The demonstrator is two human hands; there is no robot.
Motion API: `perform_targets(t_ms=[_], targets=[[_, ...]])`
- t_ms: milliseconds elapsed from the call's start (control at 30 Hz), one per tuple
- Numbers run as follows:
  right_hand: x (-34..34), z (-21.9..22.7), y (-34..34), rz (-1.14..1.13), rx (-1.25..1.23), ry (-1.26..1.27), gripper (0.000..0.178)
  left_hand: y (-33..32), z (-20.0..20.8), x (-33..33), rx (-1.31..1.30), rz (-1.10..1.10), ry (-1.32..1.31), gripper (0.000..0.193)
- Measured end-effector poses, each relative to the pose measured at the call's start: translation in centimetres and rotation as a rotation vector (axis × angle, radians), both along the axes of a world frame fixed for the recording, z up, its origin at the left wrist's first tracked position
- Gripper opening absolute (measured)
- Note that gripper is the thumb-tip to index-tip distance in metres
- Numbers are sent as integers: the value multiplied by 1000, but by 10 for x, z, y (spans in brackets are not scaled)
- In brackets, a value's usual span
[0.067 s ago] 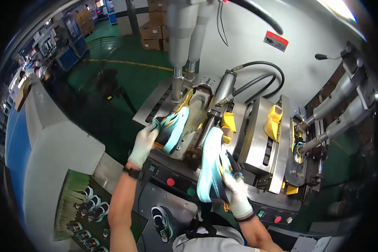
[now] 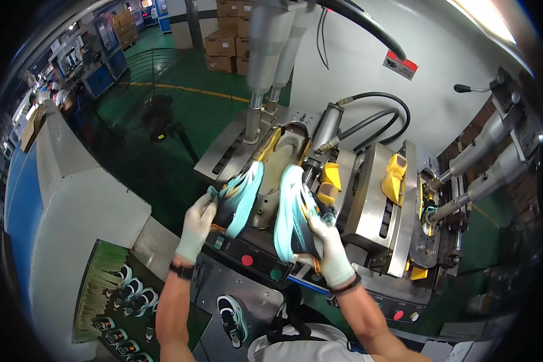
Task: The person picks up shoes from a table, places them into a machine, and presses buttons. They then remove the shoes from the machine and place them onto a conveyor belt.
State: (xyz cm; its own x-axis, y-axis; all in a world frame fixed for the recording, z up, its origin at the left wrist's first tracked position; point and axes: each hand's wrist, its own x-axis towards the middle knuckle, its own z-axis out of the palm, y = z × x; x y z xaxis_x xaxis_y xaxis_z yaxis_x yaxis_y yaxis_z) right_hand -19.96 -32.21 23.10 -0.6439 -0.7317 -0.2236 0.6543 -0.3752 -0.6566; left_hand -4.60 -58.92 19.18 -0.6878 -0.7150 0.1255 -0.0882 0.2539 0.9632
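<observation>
In a white glove, my left hand (image 2: 196, 228) is closed on a dark sneaker (image 2: 245, 202) with a light aqua sole. Another sneaker (image 2: 291, 211) of the same colours is gripped by my gloved right hand (image 2: 334, 252). Both are tilted on their sides, soles toward each other with a gap between. They are held over the front of a metal press station (image 2: 274, 172) with a pale, shoe-shaped bed. My fingertips are partly hidden behind the shoes.
A second station with yellow pads (image 2: 394, 175) stands to the right. Thick press cylinders (image 2: 265, 54) rise behind the left station. Coloured buttons (image 2: 247, 260) line the front panel. A single sneaker (image 2: 231, 320) rests on the metal plate below; several more lie on a green rack (image 2: 99, 289) at lower left.
My right hand has moved up and left with its sneaker, bringing it nearer the other one. My left hand and its sneaker have shifted slightly left and down.
</observation>
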Motion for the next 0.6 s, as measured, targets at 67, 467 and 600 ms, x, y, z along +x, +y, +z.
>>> perform_targets(t_ms=[67, 467, 600], targets=[[-52, -27, -66, 43, 47, -14, 36, 15, -2, 63, 37, 16, -47, 44], [-144, -147, -293, -140, 1164, 869, 23, 176, -92, 340, 112, 573, -522, 54], [-195, -145, -256, 236, 1341, 2101, 24, 217, -146, 358, 205, 597, -738, 61]])
